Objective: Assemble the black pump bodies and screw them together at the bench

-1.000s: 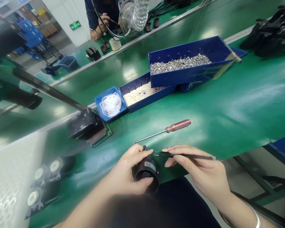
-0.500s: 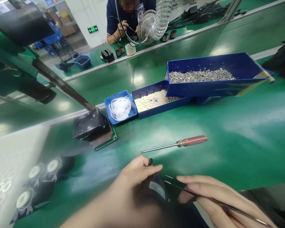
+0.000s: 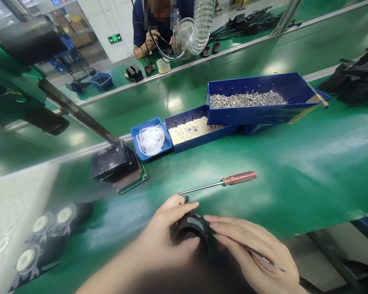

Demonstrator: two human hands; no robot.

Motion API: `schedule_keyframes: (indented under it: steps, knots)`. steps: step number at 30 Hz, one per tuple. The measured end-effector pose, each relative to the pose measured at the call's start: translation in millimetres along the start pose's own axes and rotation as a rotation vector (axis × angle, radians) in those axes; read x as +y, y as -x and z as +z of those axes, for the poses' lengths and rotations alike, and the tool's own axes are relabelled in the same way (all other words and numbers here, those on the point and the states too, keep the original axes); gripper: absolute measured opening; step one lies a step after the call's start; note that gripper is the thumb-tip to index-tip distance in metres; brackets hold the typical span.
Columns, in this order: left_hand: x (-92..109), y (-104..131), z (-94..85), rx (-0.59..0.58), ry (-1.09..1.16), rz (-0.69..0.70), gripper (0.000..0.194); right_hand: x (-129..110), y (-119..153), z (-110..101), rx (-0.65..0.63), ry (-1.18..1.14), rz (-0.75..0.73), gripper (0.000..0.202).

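In the head view my left hand (image 3: 164, 230) is wrapped round a black round hollow housing (image 3: 199, 226), with a pale label strip on its side and a short black stub rising at the top. My right hand (image 3: 257, 245) pinches thin metal tweezers (image 3: 265, 259), whose tips are hidden by the fingers and the housing's side. Its fingertips are right beside the housing; whether they touch it I cannot tell. Just beyond both hands a screwdriver (image 3: 239, 178) with a red handle lies on the green bench (image 3: 282, 163).
A blue bin (image 3: 251, 116) of metal screws overlaps a bin (image 3: 199, 141) of small cream pieces. Beside them a blue tray (image 3: 135, 136) holds white tubing. At left stands a black stand base (image 3: 112, 163); several black parts (image 3: 57, 249) lie nearby. A co-worker (image 3: 138, 36) sits across.
My right hand has closed in on the housing, and the tweezer tips have gone out of sight. The housing now shows its open end more clearly. The whole scene has shifted slightly left.
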State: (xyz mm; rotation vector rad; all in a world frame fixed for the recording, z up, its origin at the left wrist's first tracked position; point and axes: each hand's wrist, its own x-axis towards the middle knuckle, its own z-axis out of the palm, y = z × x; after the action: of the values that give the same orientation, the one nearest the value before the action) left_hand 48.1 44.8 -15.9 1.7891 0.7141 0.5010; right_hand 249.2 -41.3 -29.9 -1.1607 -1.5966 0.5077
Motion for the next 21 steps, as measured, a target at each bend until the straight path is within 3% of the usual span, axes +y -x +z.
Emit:
schedule_keyframes:
  steps: [11, 21]
  knots:
    - [-9, -1, 4.4, -0.012, -0.079, 0.003, 0.054, 4, -7, 5, -0.022, 0.115, -0.152, 0.025]
    - [-7, -1, 6.3, -0.012, -0.154, 0.002, 0.052, 10, -7, 7, 0.000, -0.002, -0.039, 0.025]
